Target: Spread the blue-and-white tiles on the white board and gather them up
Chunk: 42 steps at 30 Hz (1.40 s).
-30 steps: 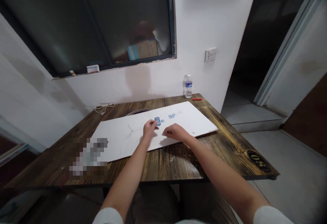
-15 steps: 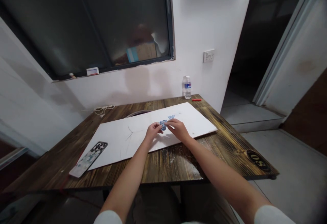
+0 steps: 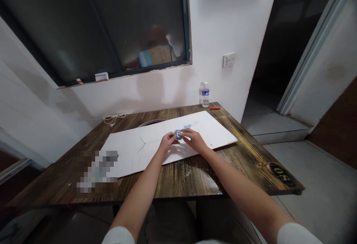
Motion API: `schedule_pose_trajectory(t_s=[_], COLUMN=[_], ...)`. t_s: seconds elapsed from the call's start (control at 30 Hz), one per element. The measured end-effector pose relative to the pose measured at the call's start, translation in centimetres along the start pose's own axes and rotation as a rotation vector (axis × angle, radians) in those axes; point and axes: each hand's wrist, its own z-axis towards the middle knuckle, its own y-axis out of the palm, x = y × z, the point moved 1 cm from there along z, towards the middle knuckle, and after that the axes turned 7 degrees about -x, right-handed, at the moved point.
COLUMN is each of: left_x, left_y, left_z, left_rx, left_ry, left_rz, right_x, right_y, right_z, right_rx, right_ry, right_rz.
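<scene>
Over the white board (image 3: 156,143), my left hand (image 3: 168,142) and my right hand (image 3: 194,140) meet at a small blue slatted piece (image 3: 177,134). The left fingers pinch its left side. My right thumb and fingertips close on its right side. What exactly the piece is stays too small to tell. Just beyond the right fingers, another blue slatted piece (image 3: 187,126) lies on the board in a V shape. Thin dark lines mark the board to the left of my hands.
A clear plastic bottle (image 3: 205,94) and a red pen-like stick (image 3: 215,108) are at the table's far right corner. A white cable (image 3: 114,118) lies at the back left. A blurred-out object (image 3: 97,171) rests at the front left, overlapping the board. The brown wooden table (image 3: 237,173) surrounds the board.
Both hands remain at the same spot with the blue piece between them; its angle and the right fingers have shifted slightly. The view has moved a little.
</scene>
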Motion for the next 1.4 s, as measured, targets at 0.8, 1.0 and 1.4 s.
schedule_pose_trajectory(t_s=[0.8,1.0,1.4], left_x=[-0.3,-0.3,-0.4], left_y=[-1.4,-1.4,-1.2], left_z=[0.6,0.6,0.7], left_rx=[0.286,0.284,0.276], left_ry=[0.077,0.073,0.056], left_rz=[-0.059,-0.048,-0.044], right_x=[0.2,0.0,-1.8], right_y=[-1.7,-1.5,-2.4], right_z=[-0.3,-0.2,0.5], right_rx=[-0.695,-0.753,-0.863], right_ry=[-0.033,-0.055,0.108], right_rz=[-0.146,-0.167,-0.022])
